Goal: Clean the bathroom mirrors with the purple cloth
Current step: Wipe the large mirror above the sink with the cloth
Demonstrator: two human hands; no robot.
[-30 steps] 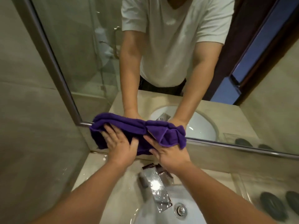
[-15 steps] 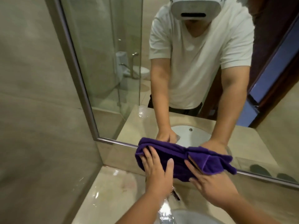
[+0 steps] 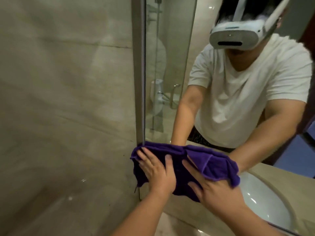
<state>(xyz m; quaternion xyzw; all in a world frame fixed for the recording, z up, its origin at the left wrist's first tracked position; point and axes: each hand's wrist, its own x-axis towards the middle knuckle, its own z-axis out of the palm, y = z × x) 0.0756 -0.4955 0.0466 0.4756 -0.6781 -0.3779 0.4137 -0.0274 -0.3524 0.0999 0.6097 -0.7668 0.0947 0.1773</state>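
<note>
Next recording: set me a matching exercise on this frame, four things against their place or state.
Things:
1. crumpled purple cloth
2. left hand
3. right hand
4. grey metal mirror frame

Place or state:
A. upright, between beige tiled wall and mirror
B. fingers spread flat, close to the frame
C. pressed on the mirror under both hands
D. fingertips covered by a fold of cloth

Pairs: 1-C, 2-B, 3-D, 4-A

Glossy beige vanity counter [image 3: 184, 227]
</note>
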